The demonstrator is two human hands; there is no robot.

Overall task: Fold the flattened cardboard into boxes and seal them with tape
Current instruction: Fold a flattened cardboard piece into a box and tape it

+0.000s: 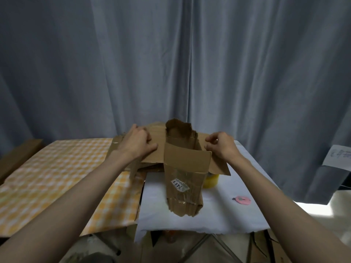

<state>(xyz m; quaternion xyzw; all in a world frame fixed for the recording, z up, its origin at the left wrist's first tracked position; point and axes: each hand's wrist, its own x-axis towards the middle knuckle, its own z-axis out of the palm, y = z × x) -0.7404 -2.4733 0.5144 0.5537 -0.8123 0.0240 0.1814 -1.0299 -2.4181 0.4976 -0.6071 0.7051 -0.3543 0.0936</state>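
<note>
Cardboard (182,158): one brown, worn piece, partly opened, held above the far part of the counter (218,211). A long central panel runs toward the person and hangs down to rest on the white cloth (237,219); it carries clear old tape and a small white label (179,184) with dark handwriting. A ragged-edged flap stands up at the far end. Side flaps spread out left and right at about hand level.

Left hand (137,142): lies on the left flap, palm down, fingers (147,133) curled over the flap's far portion, thumb stretched along the near edge toward the central panel. The fingers grip the cardboard.

Right hand (223,144): at the right flap, just beside the central panel. Fingers (211,138) bent and drawn together, pinching the flap's upper edge; the flap slopes away below the wrist.

Tape roll (211,180): yellowish, on the white cloth, partly hidden under the right flap, near the central panel's right side and apart from both hands.

Pink round item (243,200): small, flat, on the white cloth right of the cardboard; kind cannot be told.

Checked cloth (57,177): yellow and white, covering the surface at left, under the left forearm.

Grey curtain (171,63): fills the background.

Paper sheet (338,156): at the right edge, writing illegible.
</note>
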